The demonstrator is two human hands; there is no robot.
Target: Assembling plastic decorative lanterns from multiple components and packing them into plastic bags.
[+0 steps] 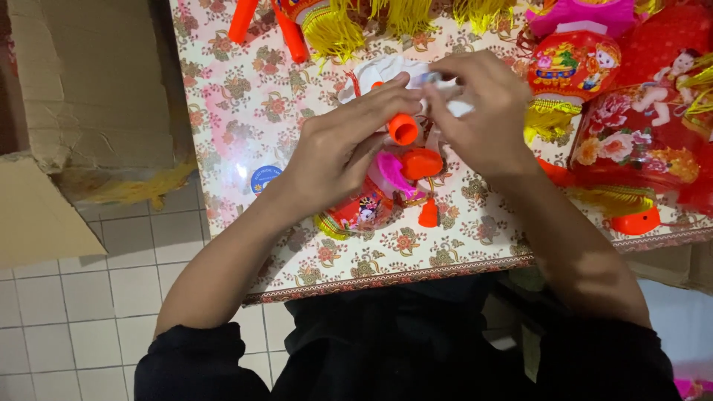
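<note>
The left hand (338,148) grips an orange tube handle (403,128) above the floral tablecloth (245,111); the right hand (483,111) pinches a small pale part against it. Assembly looks midway: a red lantern (355,212) lies just below the hands, unattached, while finished lanterns (575,63) lie to the right.

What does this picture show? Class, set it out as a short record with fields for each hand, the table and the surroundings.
Left hand: holds an orange tube, open end toward the camera
Right hand: fingertips pinch a small pale piece, too blurred to identify
Under the hands: pink and orange toy parts
Table: floral cloth cover
Right side: red lanterns with yellow tassels
Left side: cardboard box on tiled floor
</note>
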